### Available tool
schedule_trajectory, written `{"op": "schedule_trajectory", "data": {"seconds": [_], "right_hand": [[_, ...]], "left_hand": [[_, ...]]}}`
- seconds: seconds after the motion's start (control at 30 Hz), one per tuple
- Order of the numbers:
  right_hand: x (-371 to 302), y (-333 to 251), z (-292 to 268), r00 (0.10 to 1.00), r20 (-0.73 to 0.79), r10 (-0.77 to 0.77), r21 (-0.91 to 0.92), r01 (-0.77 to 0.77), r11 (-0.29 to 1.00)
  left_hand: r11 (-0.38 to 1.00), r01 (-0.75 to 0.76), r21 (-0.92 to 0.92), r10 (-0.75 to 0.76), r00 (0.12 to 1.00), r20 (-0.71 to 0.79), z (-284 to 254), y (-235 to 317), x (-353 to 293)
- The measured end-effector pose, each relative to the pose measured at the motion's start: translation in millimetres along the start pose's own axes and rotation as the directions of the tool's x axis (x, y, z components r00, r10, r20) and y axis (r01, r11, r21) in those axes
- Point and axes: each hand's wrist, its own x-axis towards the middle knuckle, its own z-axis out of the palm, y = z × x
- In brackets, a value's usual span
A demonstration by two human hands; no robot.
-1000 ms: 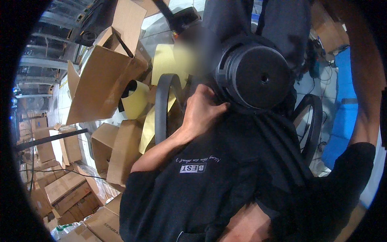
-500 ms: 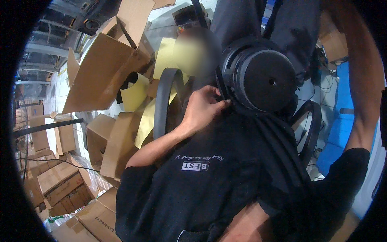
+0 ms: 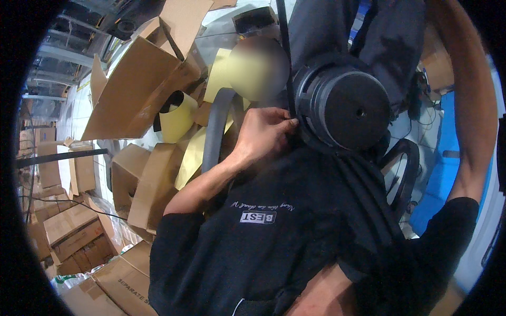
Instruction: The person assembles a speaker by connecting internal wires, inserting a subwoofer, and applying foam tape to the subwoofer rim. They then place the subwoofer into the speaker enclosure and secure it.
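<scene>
The black, round, speaker-like unit [image 3: 348, 105] rests on the person's dark-trousered lap [image 3: 321, 31]; work seems partway, with the narrow black flexible strip [image 3: 283, 26] largely clear of its rim. The left hand's [image 3: 266, 131] grip is narrow, apparently pinching the strip just left of the unit; the right hand is out of view, its grip untellable.

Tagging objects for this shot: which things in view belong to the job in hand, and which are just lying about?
In the job:
- left hand, pinching the strip
- thin black strip, beside the driver's frame
- black speaker driver, on the lap

Apparently just lying about:
- large open cardboard box
- curled yellow sheet
- cardboard boxes at lower left
</scene>
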Motion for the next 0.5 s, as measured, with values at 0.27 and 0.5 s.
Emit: {"op": "schedule_trajectory", "data": {"seconds": [0.27, 0.5], "right_hand": [[-27.8, 3.9, 6.1, 0.988, -0.12, -0.097, -0.076, 0.088, 0.993], [-26.4, -9.5, -0.6, 0.997, -0.079, -0.018, -0.048, 0.014, 0.999]], "left_hand": [[0.981, -0.108, 0.159, 0.115, 0.993, -0.034, -1.2, -4.7, -0.3], [0.953, -0.252, 0.17, 0.271, 0.957, -0.102, 7.5, -18.8, -4.1]]}}
